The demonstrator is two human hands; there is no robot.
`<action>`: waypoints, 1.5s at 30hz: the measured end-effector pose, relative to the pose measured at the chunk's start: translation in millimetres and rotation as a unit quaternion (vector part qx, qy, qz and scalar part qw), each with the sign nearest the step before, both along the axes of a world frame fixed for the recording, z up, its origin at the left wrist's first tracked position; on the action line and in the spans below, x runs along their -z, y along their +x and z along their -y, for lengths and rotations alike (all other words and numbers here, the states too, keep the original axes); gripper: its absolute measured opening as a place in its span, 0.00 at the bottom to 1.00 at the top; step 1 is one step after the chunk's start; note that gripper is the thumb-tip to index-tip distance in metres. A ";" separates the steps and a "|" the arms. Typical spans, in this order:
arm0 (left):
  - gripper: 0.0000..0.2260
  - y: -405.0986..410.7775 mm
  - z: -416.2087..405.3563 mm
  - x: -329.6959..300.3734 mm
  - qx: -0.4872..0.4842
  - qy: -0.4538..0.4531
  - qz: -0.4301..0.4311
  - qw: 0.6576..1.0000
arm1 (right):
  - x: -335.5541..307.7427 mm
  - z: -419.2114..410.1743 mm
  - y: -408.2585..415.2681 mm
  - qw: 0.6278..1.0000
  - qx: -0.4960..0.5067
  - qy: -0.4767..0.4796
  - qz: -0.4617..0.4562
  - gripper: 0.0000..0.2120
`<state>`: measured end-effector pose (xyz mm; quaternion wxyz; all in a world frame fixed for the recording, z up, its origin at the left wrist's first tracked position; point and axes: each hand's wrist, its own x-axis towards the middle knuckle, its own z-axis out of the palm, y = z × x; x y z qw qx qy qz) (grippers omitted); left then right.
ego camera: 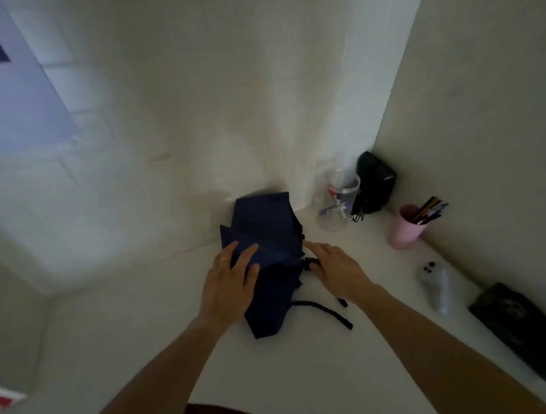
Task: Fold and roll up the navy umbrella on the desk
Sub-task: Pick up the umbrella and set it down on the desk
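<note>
Navy umbrella (268, 258) lying collapsed on the white desk (307, 374), toward its far edge near the back wall, canopy spread in loose flat pleats. Left hand (230, 284) pressed flat on the cloth's left side, fingers splayed wide, gripping nothing; probably pinning the panels so they stay stacked and smooth. Right hand (339, 268) at the umbrella's right edge, fingers extended and only loosely curved, thumb next to a small black part (308, 263) at the cloth's edge. Cannot tell whether anything is pinched there. Looks placed to gather the rib tips and square the pleats. Strap (327, 312) trailing loose across the desk toward the near right, not yet wrapped, so rolling judged still ahead.

Along the desk's right edge, well apart from the work: clear jar (338, 202) and black object (375, 181) in the far right corner, pink cup of pens (407, 227), a pale controller (436, 283), a dark case (525, 329) nearer. Enough bare surface in the middle for turning the bundle.
</note>
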<state>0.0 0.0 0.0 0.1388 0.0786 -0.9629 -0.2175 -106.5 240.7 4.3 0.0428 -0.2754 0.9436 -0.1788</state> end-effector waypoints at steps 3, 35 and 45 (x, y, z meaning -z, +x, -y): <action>0.24 -17.7 -2.8 51.0 0.022 -0.058 -0.020 0.998 | 42.8 16.8 -18.7 0.999 -0.001 -0.020 -0.051 0.29; 0.17 139.3 -44.3 103.8 0.089 0.016 -0.058 0.994 | 108.3 5.9 218.4 0.976 0.146 0.014 -0.162 0.30; 0.20 134.5 -55.7 -44.1 0.041 0.271 -0.340 0.900 | 5.3 -23.8 205.8 0.862 0.141 -0.379 -0.305 0.36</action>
